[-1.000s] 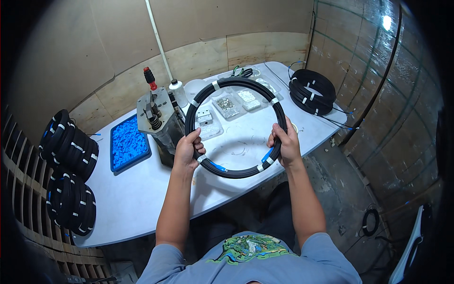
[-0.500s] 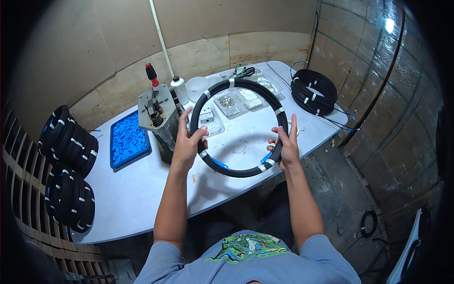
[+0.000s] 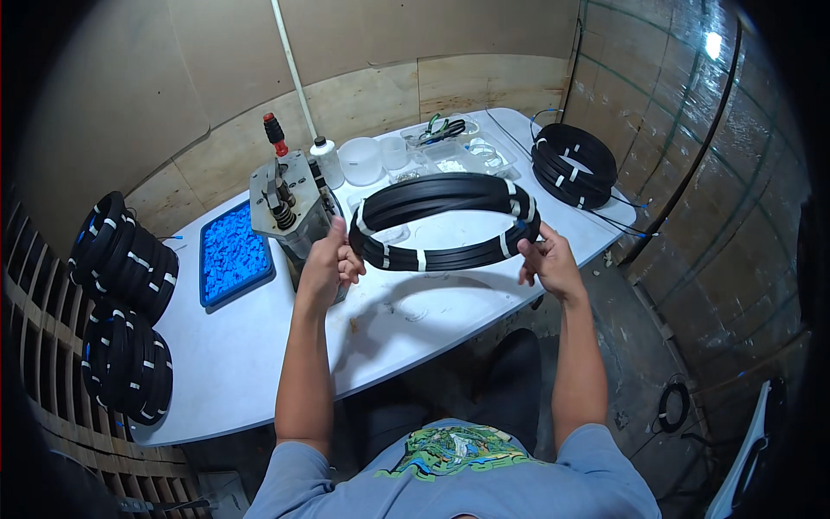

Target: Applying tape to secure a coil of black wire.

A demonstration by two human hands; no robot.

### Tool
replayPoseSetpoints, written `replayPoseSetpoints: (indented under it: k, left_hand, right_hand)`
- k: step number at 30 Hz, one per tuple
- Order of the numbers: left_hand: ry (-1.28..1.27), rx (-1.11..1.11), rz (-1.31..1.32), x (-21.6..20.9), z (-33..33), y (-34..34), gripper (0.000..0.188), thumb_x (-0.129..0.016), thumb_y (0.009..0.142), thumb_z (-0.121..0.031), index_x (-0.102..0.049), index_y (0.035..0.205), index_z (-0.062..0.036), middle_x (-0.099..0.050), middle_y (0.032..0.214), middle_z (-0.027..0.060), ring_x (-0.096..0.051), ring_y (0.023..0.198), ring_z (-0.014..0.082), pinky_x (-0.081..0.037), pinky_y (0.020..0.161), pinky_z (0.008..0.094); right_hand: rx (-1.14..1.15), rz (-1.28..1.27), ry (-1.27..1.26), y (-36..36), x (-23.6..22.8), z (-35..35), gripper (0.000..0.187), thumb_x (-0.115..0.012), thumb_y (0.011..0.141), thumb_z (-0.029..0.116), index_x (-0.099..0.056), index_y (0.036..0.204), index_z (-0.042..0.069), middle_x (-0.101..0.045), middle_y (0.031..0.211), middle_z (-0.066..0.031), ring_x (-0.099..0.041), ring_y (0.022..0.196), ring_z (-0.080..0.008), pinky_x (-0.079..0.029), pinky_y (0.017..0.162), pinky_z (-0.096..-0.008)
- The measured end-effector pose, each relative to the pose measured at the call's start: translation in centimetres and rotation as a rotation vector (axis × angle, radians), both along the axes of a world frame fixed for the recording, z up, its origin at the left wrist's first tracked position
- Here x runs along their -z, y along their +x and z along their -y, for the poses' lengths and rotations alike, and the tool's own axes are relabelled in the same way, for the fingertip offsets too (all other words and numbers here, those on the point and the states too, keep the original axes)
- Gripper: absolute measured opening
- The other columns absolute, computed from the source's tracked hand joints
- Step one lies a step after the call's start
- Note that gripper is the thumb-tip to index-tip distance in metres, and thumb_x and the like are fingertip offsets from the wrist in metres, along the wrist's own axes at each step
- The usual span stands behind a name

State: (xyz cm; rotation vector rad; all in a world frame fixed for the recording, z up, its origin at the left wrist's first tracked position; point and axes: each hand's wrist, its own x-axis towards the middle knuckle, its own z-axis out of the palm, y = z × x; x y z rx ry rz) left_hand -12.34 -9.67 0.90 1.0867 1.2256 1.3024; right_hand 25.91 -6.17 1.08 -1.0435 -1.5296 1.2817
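A coil of black cable (image 3: pixel 432 195) hangs above the table between my two hands. White bands of tape wrap it at several places, and it is tilted so that I see the broad side of its ring. At its left end my left hand (image 3: pixel 326 264) grips it, thumb up and fingers curled below. My right hand (image 3: pixel 553 265) closes on the right end, with the thumb and fingers at the lower right of the ring. A bit of blue shows on the coil beside that hand.
A white table (image 3: pixel 212 381) carries a metal press (image 3: pixel 290 203), a blue tray (image 3: pixel 216 298) of small blue pieces, a white bottle (image 3: pixel 326 164) and clear containers (image 3: pixel 361 160). Stacked black coils (image 3: pixel 130 268) stand at the left, another stack (image 3: pixel 575 169) at the far right.
The coil has tipped from facing me as a full circle to a flatter, tilted ring. My right hand has shifted slightly right, and my left hand a little lower.
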Motion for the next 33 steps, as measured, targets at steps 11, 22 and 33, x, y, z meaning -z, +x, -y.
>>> replayPoseSetpoints:
  k: [11, 22, 33]
  left_hand:
    - [0.169, -0.417, -0.229, 2.9, -2.0, 5.4, 0.071, -0.060, 0.095, -0.060, -0.055, 0.057, -0.0009, -0.038, 0.054, -0.0060, -0.032, 0.056, 0.0071, -0.024, 0.051, 0.0290]
    - [0.053, -0.227, 0.145, 1.9, -1.6, 7.4, 0.036, -0.066, 0.096, -0.043, -0.048, 0.101, -0.0122, -0.046, 0.069, -0.0043, -0.043, 0.051, 0.0065, -0.039, 0.046, 0.0244]
    - [-0.083, -0.158, 0.207, 2.6, -1.6, 5.5, 0.011, -0.063, 0.094, -0.015, -0.055, 0.100, -0.0107, -0.038, 0.065, -0.0073, -0.036, 0.050, 0.0048, -0.033, 0.046, 0.0238]
  right_hand:
    - [0.377, -0.369, 0.095, -2.0, 2.5, -2.4, 0.054, -0.052, 0.100, 0.056, -0.057, 0.103, 0.002, -0.059, 0.085, -0.0062, -0.061, 0.066, -0.0150, -0.052, 0.056, -0.0282]
    - [0.345, -0.496, -0.224, -3.3, 3.5, -1.1, 0.035, -0.051, 0.105, 0.043, -0.054, 0.112, 0.009, -0.050, 0.082, -0.0005, -0.048, 0.054, -0.0085, -0.043, 0.046, -0.0240]
    - [0.237, -0.540, -0.168, -4.2, 3.9, -0.8, 0.024, -0.053, 0.105, 0.028, -0.054, 0.117, 0.008, -0.049, 0.087, -0.0016, -0.048, 0.054, -0.0082, -0.044, 0.048, -0.0244]
